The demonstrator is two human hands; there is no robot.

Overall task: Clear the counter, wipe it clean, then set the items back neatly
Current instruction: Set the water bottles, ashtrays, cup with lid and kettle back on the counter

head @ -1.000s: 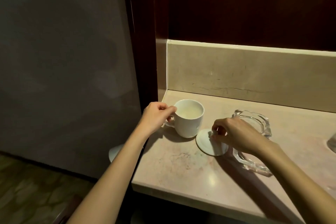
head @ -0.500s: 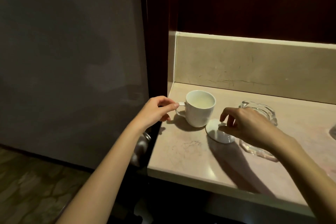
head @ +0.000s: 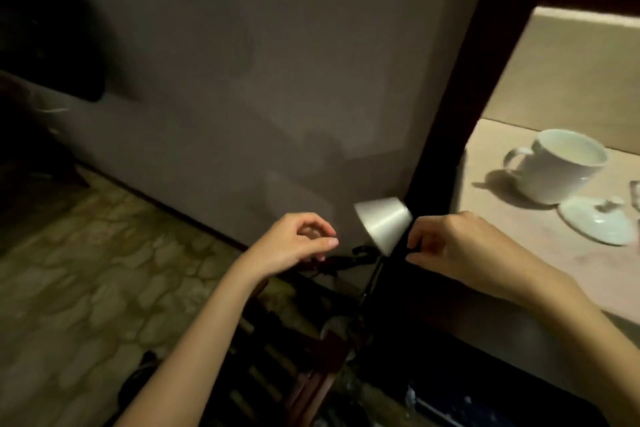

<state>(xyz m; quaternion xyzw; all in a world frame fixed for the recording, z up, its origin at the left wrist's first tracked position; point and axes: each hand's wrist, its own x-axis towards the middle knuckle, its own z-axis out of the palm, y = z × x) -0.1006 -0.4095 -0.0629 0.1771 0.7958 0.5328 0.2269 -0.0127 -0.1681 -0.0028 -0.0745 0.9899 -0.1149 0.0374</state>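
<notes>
Head view, left to right: dim patterned floor point(head: 97, 274) and grey wall point(head: 242, 62), far left lost in shadow. Left hand point(head: 294, 241) off the counter, fingers curled, thumb and forefinger nearly touching; whether pinching anything, cannot tell. Small lamp shade point(head: 382, 227) between both hands, dark stem below barely readable. Right hand point(head: 457, 246) curled, fingertips at something dark and blurred; grip unclear. On counter point(head: 519, 236): white cup point(head: 557, 170), lid point(head: 595, 224) just beside it, glass object cut off at right edge.
</notes>
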